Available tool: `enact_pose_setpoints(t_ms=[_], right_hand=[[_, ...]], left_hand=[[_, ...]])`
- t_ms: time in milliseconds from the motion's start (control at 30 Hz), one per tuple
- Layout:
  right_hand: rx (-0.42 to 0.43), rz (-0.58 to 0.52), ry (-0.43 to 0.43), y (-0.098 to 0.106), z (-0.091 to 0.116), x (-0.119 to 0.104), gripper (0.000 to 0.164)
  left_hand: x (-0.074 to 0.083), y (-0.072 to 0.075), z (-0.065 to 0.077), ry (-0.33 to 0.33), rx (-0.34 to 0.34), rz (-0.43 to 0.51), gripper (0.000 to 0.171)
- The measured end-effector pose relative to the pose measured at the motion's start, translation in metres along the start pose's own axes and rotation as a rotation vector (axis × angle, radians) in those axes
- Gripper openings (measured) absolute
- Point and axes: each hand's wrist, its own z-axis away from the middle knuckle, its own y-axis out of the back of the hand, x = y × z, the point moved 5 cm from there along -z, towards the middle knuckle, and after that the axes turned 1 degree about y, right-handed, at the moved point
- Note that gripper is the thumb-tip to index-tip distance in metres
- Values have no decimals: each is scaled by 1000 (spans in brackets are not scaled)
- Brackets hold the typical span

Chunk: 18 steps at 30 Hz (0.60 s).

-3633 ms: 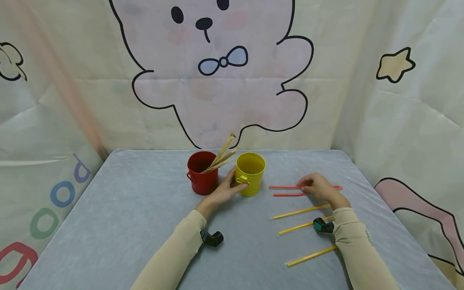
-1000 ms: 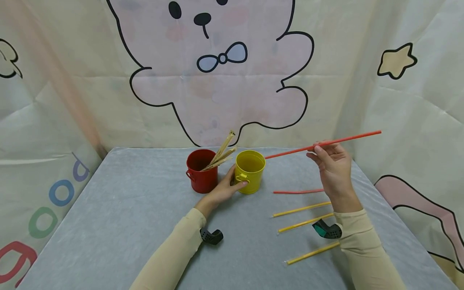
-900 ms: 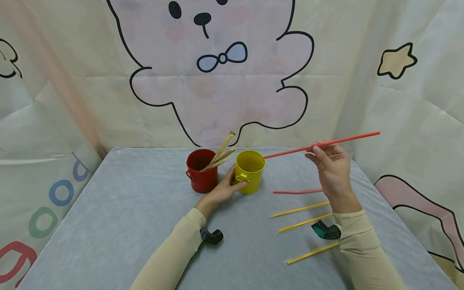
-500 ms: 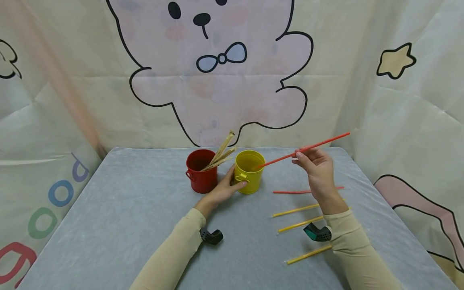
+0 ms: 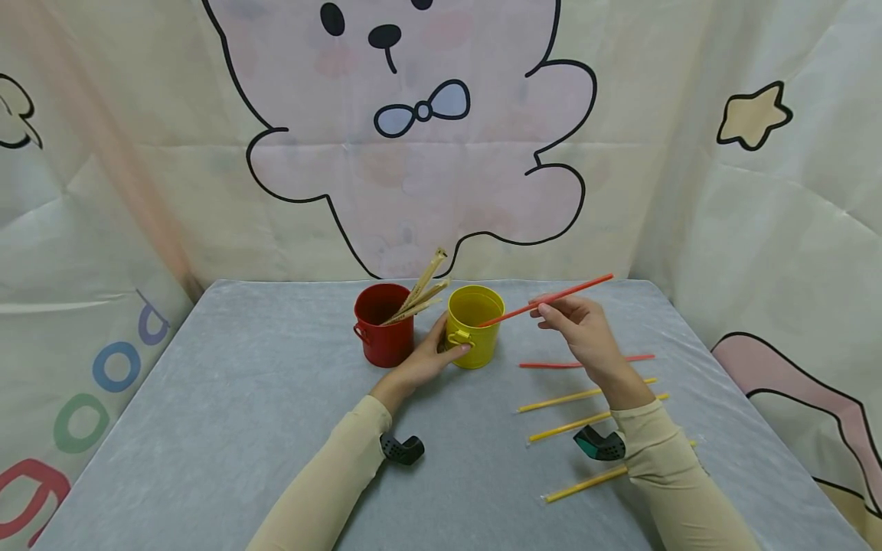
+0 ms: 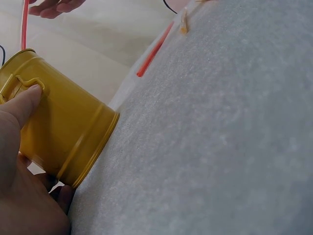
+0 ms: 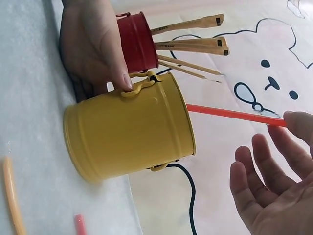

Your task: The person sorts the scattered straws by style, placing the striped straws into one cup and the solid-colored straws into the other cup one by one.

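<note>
On the grey cloth-covered table (image 5: 276, 398), close to the far edge, we note a round red metal bucket (image 5: 387, 348) holding slender tan sticks (image 5: 426, 278). Next, the left hand (image 5: 422, 367) curls its fingers round an upright yellow metal bucket (image 5: 488, 348), thumb at the handle. We see a slim red plastic straw (image 5: 515, 314) slanting into that bucket's mouth, pinched by the right hand's (image 5: 586, 333) thumb and forefinger, remaining fingers slightly spread. Toward the right edge lie a second red straw (image 5: 551, 366) and three slim yellow straws (image 5: 586, 485).
</note>
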Motion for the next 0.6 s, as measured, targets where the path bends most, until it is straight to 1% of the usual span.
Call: enact_pose_setpoints(t_ms=[267,367,600], right_hand=[[-107,103,-83,0,-3,14,35],[-126,110,-112,2,-4,19,39],[-148,123,-143,6,-6,26,41]], left_hand=[[1,0,1,-4,-1,3,81],[0,0,1,-1,-5,8,81],[0,0,1,9,-7,0,81]])
